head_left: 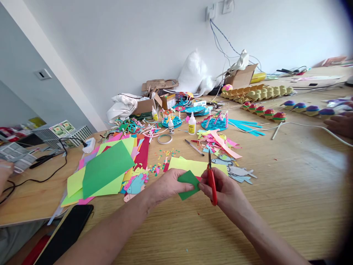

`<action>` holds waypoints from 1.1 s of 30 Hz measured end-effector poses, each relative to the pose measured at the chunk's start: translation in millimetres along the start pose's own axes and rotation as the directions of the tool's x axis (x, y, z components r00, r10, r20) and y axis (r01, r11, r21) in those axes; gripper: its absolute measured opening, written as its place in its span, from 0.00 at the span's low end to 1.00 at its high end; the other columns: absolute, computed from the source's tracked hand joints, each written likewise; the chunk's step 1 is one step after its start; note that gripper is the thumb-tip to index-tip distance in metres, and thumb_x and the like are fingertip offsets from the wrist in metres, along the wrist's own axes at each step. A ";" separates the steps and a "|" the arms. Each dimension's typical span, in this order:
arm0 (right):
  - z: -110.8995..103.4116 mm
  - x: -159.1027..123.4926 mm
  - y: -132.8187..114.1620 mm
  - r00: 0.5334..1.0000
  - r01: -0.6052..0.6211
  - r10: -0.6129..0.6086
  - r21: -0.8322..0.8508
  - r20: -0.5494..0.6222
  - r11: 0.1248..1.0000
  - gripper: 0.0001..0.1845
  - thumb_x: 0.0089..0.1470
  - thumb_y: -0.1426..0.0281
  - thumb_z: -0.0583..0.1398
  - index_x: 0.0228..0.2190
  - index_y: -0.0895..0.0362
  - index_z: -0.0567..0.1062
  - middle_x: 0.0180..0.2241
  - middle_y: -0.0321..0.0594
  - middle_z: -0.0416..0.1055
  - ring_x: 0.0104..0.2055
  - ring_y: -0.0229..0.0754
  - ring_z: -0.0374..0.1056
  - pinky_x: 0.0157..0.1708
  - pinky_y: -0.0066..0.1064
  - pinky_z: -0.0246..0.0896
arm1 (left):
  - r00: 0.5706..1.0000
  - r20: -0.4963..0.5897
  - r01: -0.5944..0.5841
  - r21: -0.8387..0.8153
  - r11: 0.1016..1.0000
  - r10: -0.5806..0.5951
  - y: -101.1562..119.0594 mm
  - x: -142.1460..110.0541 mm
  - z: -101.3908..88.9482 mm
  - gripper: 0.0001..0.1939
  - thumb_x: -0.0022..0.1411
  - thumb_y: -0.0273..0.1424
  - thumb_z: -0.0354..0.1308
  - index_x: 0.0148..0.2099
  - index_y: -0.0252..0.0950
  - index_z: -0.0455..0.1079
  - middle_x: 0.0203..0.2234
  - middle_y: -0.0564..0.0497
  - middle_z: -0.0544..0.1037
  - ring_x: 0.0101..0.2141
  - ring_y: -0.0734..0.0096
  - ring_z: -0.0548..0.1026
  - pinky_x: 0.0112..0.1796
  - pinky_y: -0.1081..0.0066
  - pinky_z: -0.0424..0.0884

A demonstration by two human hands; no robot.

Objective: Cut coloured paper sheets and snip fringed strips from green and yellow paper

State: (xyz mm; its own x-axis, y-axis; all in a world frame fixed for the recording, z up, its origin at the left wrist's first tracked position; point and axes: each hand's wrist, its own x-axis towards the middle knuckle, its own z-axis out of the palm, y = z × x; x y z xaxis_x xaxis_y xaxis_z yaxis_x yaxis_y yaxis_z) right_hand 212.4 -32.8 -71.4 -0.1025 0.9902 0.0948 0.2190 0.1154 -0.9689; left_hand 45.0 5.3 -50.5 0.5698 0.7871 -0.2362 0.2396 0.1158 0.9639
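Note:
My left hand (176, 184) pinches a small piece of green paper (187, 188) between thumb and fingers. In my right hand (223, 186) is a pair of red-handled scissors (211, 184), blades pointing up and away from the paper. The right fingertips also touch the green piece's right corner. A bit of red shows behind the green piece, though most of it is hidden. Just beyond both hands lies a yellow paper strip (198, 165). Grey and blue paper fish (239, 172) rest to the right of it.
Coloured paper sheets (110, 169) are stacked at left, near a black phone (74, 232). Beyond the hands are a pen (194, 147), a tape roll (164, 138), a glue bottle (192, 125) and paper scraps (220, 141). Painted egg-carton strips (264, 111) stand at right, near another person's hand (340, 124).

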 end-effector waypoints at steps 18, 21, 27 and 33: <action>-20.0 -20.9 -12.7 0.945 0.110 0.044 -0.442 0.323 0.891 0.17 0.56 0.62 0.47 0.21 0.56 0.63 0.18 0.33 0.61 0.21 0.35 0.56 0.20 0.26 0.46 | 0.997 -0.067 -0.033 -0.153 0.988 0.023 13.7 -8.8 -16.0 0.14 0.44 0.33 0.63 0.36 0.32 0.72 0.28 0.49 0.75 0.33 0.66 0.72 0.37 0.69 0.64; -19.4 -21.0 -13.4 0.945 0.117 0.037 -0.443 0.324 0.889 0.16 0.56 0.63 0.47 0.20 0.56 0.62 0.18 0.32 0.61 0.21 0.35 0.56 0.20 0.26 0.46 | 0.998 -0.058 -0.022 -0.160 0.987 0.012 11.8 -8.2 -16.2 0.13 0.44 0.33 0.63 0.33 0.32 0.72 0.28 0.49 0.75 0.31 0.68 0.72 0.36 0.69 0.65; -19.0 -21.0 -12.6 0.948 0.125 0.024 -0.441 0.317 0.889 0.16 0.55 0.63 0.48 0.20 0.56 0.62 0.17 0.32 0.60 0.20 0.34 0.54 0.19 0.26 0.45 | 0.998 -0.048 0.020 -0.179 0.984 -0.029 15.8 -8.4 -12.8 0.15 0.42 0.33 0.65 0.34 0.32 0.72 0.27 0.50 0.75 0.25 0.74 0.70 0.29 0.74 0.65; -19.0 -19.6 -10.8 0.949 0.130 0.023 -0.457 0.314 0.880 0.17 0.55 0.62 0.47 0.20 0.56 0.62 0.17 0.32 0.59 0.20 0.34 0.54 0.19 0.26 0.45 | 0.998 -0.045 0.027 -0.190 0.981 -0.036 16.9 -8.1 -9.5 0.14 0.42 0.33 0.64 0.33 0.32 0.73 0.26 0.51 0.75 0.25 0.75 0.69 0.28 0.75 0.65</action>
State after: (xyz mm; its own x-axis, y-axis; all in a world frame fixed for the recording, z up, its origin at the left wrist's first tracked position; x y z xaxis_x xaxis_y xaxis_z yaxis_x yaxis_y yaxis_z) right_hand 230.5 -51.9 -58.5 -0.3970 0.9178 -0.0046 0.6228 0.2657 -0.7359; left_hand 36.9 6.7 -31.1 0.5251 0.8088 -0.2650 0.1009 0.2500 0.9630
